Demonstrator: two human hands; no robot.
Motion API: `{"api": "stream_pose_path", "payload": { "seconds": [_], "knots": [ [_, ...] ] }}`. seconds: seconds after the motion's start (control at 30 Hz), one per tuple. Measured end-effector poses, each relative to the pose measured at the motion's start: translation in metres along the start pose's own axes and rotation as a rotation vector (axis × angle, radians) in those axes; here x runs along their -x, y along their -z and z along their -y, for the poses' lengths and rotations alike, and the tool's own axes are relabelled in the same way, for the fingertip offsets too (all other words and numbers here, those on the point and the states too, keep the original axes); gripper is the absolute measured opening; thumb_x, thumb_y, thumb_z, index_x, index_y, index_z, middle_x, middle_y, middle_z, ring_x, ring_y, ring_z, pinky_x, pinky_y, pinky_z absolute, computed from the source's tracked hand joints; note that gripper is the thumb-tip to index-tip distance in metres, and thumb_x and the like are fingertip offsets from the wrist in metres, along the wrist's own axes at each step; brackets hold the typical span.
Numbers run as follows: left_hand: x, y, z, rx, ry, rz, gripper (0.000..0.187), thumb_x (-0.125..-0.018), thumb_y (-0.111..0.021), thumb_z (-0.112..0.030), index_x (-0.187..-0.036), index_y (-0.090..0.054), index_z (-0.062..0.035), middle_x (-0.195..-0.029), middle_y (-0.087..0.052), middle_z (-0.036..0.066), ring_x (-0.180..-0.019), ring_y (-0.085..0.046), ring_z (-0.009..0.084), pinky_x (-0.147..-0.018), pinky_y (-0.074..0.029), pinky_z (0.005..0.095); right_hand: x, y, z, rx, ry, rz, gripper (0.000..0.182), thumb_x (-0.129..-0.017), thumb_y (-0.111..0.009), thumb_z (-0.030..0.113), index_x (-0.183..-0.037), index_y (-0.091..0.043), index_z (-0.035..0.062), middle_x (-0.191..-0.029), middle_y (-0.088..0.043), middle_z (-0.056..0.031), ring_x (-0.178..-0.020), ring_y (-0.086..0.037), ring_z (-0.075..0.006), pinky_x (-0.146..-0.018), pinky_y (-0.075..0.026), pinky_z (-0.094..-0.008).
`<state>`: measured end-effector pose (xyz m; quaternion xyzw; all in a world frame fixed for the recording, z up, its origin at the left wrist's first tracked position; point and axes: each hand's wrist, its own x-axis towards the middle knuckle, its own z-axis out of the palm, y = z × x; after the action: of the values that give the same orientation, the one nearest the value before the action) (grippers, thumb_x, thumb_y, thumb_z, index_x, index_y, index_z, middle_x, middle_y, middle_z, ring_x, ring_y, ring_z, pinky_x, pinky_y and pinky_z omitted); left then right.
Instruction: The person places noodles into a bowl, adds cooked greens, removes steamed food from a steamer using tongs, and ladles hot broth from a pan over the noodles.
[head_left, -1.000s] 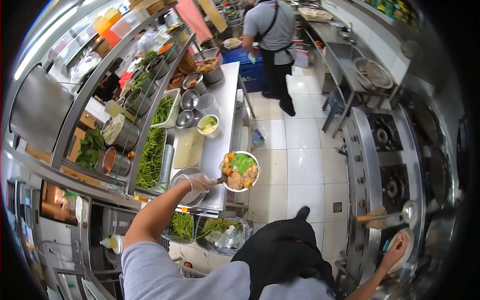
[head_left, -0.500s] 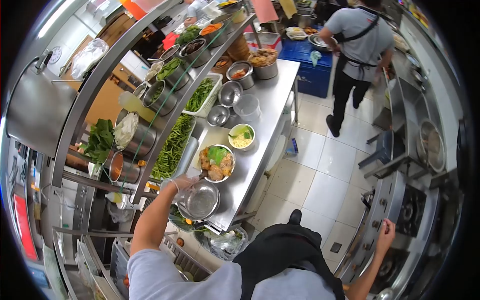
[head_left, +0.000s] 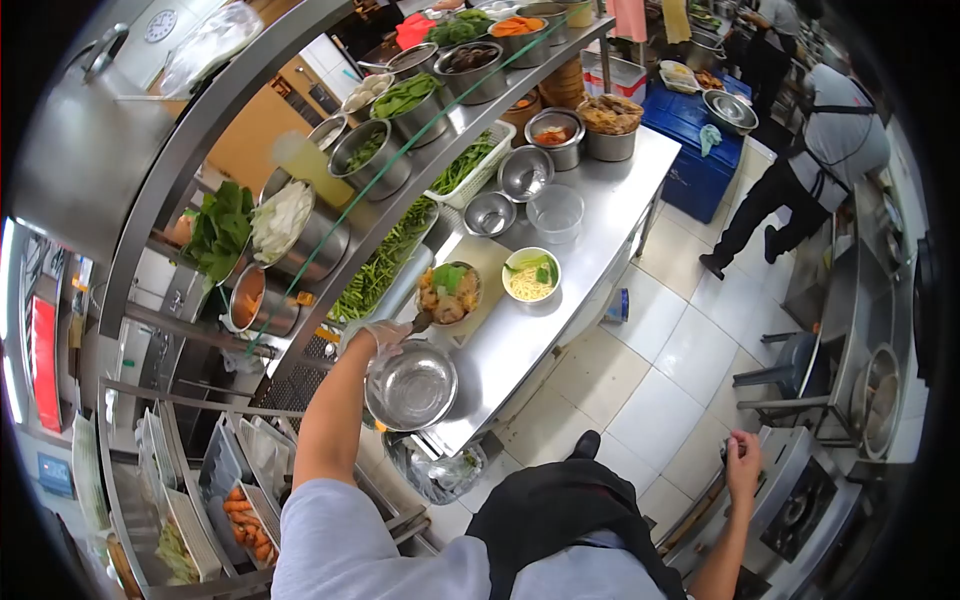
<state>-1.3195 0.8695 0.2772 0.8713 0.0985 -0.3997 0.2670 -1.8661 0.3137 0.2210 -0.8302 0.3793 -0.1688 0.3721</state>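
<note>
My left hand (head_left: 383, 340), in a clear plastic glove, reaches over the steel counter. A short dark brown piece (head_left: 421, 322) sticks out at its closed fingertips; its kind I cannot make out. Just past it stands a bowl of browned food chunks topped with greens (head_left: 450, 294). Below the hand, close to the glove, lies a shiny metal bowl (head_left: 412, 387), seemingly bare inside. A white bowl of noodles with green leaves (head_left: 531, 276) is farther right. My right hand (head_left: 742, 462) hangs over the stove's front edge, fingers curled, nothing visible in them.
Metal pots of vegetables (head_left: 365, 150) line the shelf (head_left: 345, 235) above the counter (head_left: 590, 225). Steel bowls (head_left: 526, 174) and a clear tub (head_left: 555, 213) stand behind the noodles. A blue chest (head_left: 690, 150) lies beyond; a co-worker (head_left: 840, 130) is at right. The stove (head_left: 800, 510) borders my right side.
My view has turned, so the counter sits farther right and more shelving shows. The topped food bowl looks farther from the metal bowl. The co-worker has shifted right, legs now in a wide stride.
</note>
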Motion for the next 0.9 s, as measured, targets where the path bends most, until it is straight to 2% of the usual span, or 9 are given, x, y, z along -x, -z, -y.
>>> {"api": "stream_pose_path", "payload": {
  "seconds": [0.03,0.1,0.2,0.23,0.3,0.33,0.63,0.77,0.9],
  "knots": [
    [0.002,0.003,0.008,0.012,0.003,-0.006,0.047,-0.095,-0.054,-0.048,-0.084,-0.063,-0.0032,-0.072,-0.058,0.012,-0.071,-0.063,0.0223,-0.066,-0.054,0.0361,0.006,-0.007,-0.001,0.001,0.012,0.007,0.014,-0.087,-0.063,0.007,-0.099,-0.066,0.0012,-0.085,-0.056,-0.0041,-0.066,-0.049,-0.0136,-0.061,-0.042,-0.027],
    [0.011,0.01,0.018,-0.839,-0.3,-0.19,0.052,-0.096,-0.048,-0.049,-0.099,-0.068,-0.0012,-0.097,-0.067,0.025,-0.098,-0.067,0.0343,-0.083,-0.053,0.0452,0.02,-0.02,0.001,0.053,0.016,0.08,0.013,-0.087,-0.063,0.007,-0.098,-0.067,0.0019,-0.085,-0.059,-0.006,-0.065,-0.052,-0.0156,-0.06,-0.044,-0.0284],
    [0.036,0.008,0.02,-0.975,-0.389,-0.22,0.051,-0.095,-0.046,-0.048,-0.106,-0.064,-0.0015,-0.108,-0.065,0.028,-0.107,-0.061,0.0444,-0.092,-0.049,0.0497,0.047,-0.037,0.009,0.103,0.121,0.101,0.013,-0.086,-0.064,0.008,-0.098,-0.068,0.003,-0.085,-0.062,-0.0089,-0.066,-0.057,-0.0189,-0.06,-0.046,-0.0307],
    [0.049,0.004,0.012,-0.972,-0.401,-0.226,0.051,-0.095,-0.046,-0.048,-0.106,-0.064,-0.0015,-0.108,-0.065,0.028,-0.107,-0.061,0.0444,-0.092,-0.049,0.0497,0.056,-0.043,0.013,0.123,0.131,0.125,0.013,-0.086,-0.064,0.008,-0.098,-0.068,0.0033,-0.085,-0.063,-0.0096,-0.066,-0.058,-0.0197,-0.06,-0.047,-0.0313],
    [0.074,-0.004,-0.014,-0.54,-0.128,-0.537,0.059,-0.094,-0.045,-0.052,-0.108,-0.068,0.0015,-0.116,-0.064,0.027,-0.113,-0.059,0.0434,-0.098,-0.046,0.048,0.076,-0.051,0.024,0.122,0.089,0.133,0.014,-0.085,-0.065,0.008,-0.097,-0.068,0.0032,-0.087,-0.064,-0.0101,-0.066,-0.058,-0.02,-0.061,-0.047,-0.0314],
    [0.081,-0.002,-0.024,-0.51,-0.117,-0.509,0.062,-0.095,-0.045,-0.052,-0.117,-0.065,0.0025,-0.129,-0.059,0.023,-0.119,-0.058,0.0396,-0.102,-0.043,0.0472,0.087,-0.054,0.035,0.086,0.059,0.155,0.015,-0.085,-0.065,0.009,-0.098,-0.068,0.0035,-0.088,-0.064,-0.0105,-0.071,-0.06,-0.0209,-0.063,-0.049,-0.0324],
    [0.045,0.024,-0.057,-0.557,-0.267,-0.51,0.058,-0.091,-0.054,-0.052,-0.116,-0.067,-0.0014,-0.128,-0.061,0.021,-0.119,-0.059,0.032,-0.099,-0.048,0.0428,0.217,-0.081,0.02,0.129,-0.091,0.236,0.019,-0.084,-0.067,0.014,-0.099,-0.071,0.003,-0.089,-0.068,-0.0111,-0.079,-0.065,-0.0211,-0.07,-0.052,-0.0333],
    [0.034,0.033,-0.08,-0.662,-0.379,-0.488,0.058,-0.089,-0.054,-0.05,-0.122,-0.065,-0.0033,-0.131,-0.059,0.02,-0.121,-0.059,0.0345,-0.101,-0.046,0.0445,0.276,-0.094,0.011,0.108,-0.259,0.232,0.022,-0.082,-0.068,0.017,-0.099,-0.072,0.0037,-0.086,-0.068,-0.0131,-0.077,-0.065,-0.0243,-0.073,-0.053,-0.0353],
    [-0.007,0.028,-0.102,-0.633,-0.189,-0.484,0.069,-0.086,-0.061,-0.04,-0.141,-0.046,-0.0019,-0.149,-0.039,0.024,-0.134,-0.044,0.0394,-0.108,-0.039,0.0494,0.342,-0.115,-0.007,0.083,-0.3,0.177,0.02,-0.082,-0.068,0.016,-0.098,-0.072,0.004,-0.084,-0.07,-0.0115,-0.08,-0.066,-0.0222,-0.073,-0.053,-0.0347]
  ]
}}
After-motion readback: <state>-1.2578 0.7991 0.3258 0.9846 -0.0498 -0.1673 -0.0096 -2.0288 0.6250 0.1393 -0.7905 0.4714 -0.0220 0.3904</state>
